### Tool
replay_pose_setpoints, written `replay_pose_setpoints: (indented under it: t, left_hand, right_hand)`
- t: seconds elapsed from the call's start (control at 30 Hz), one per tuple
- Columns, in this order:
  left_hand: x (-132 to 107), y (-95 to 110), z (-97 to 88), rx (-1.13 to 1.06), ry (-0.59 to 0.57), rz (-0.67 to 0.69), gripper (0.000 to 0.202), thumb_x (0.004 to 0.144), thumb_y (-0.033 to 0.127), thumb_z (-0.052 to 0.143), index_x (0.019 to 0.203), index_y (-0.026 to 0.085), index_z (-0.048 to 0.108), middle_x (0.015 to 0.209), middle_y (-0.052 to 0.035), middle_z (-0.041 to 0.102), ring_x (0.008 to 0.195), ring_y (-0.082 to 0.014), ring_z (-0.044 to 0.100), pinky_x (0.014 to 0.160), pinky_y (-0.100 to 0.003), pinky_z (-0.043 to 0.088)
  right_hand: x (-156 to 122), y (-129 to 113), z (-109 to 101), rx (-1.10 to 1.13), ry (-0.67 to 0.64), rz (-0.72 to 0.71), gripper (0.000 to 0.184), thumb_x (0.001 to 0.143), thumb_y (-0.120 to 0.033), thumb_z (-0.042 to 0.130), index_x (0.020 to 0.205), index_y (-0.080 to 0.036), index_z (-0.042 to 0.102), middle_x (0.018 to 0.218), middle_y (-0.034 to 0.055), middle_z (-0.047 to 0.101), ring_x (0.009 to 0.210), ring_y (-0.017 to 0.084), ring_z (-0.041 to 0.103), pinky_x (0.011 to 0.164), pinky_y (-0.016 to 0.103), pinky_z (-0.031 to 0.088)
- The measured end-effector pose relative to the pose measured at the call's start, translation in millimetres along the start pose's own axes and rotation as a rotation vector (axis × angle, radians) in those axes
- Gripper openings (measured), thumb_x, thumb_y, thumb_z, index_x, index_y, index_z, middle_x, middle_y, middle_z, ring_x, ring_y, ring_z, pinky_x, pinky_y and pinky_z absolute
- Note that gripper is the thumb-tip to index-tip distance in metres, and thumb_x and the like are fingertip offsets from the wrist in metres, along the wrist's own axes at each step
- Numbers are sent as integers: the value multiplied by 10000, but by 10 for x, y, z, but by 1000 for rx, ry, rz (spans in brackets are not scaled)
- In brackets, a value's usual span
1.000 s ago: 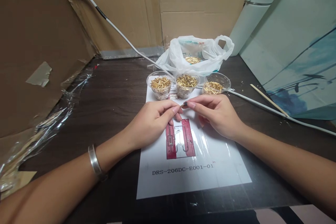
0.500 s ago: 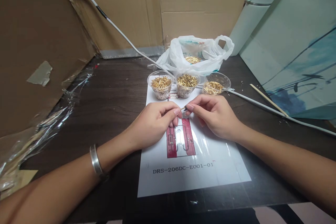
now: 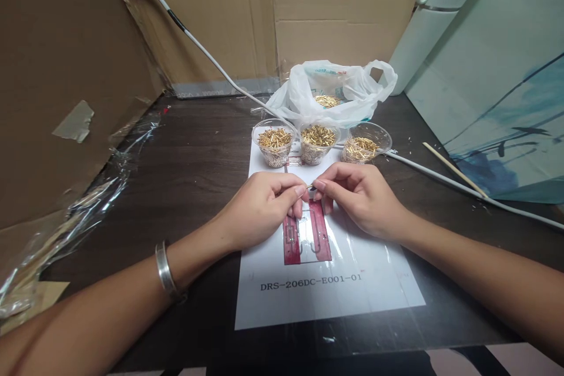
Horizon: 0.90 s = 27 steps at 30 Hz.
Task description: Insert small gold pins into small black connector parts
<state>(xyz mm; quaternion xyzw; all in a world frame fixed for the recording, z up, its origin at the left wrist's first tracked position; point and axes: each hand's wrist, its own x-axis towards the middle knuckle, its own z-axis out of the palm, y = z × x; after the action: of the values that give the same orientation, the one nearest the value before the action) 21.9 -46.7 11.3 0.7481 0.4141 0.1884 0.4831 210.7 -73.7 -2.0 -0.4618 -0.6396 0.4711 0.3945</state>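
My left hand (image 3: 263,210) and my right hand (image 3: 363,197) meet above a white printed sheet (image 3: 335,302), fingertips nearly touching. Between them is a thin gold-coloured metal pin (image 3: 310,186), one end in each thumb-and-finger pinch; its ends are hidden by the fingertips. Just beyond my hands stand three clear plastic cups: a left cup (image 3: 275,158), a middle cup (image 3: 314,156) and a right cup (image 3: 355,155), all holding small gold-coloured metal pieces. Below my fingers, a red and white printed diagram (image 3: 321,235) is partly covered by my left hand.
Behind the cups sits a white plastic bag (image 3: 304,94) with more gold-coloured pins. A white cable (image 3: 211,59) runs across the dark table (image 3: 194,147). At right lies a thin wooden stick (image 3: 453,169). Cardboard walls (image 3: 220,29) stand behind and left.
The camera view has shifted slightly, so the scene sits a little further right. Both hands still pinch the pin between them, with only small finger movement.
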Motion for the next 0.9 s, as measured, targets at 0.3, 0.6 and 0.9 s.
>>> replay_pose_setpoints:
  t: [0.3,0.6,0.9]
  left_hand:
    - [26,-7,-6,-129,71,19,174,879,244,573,814,141,697,699,3,701,604,-83,588,602,-188,470]
    - [14,-27,13,-86,103,-2,110,826,219,654,833,176,755,755,9,752,664,-95,655,592,-161,487]
    - [27,-35,13,-63,94,48,119,822,192,657,851,166,769,785,3,764,710,-109,680,631,-159,508]
  right_hand:
    - [-46,-113,-151,-196,103,24,159,813,-291,649,741,-151,677,630,11,655,465,96,527,461,241,391]
    - [-153,-266,-270,-917,9,-127,83,748,-215,674,779,-175,608,671,-3,623,535,125,483,497,264,331]
    - [-125,-132,-257,-873,24,-566,130,891,-154,560,874,-115,683,725,47,661,560,111,532,515,249,363]
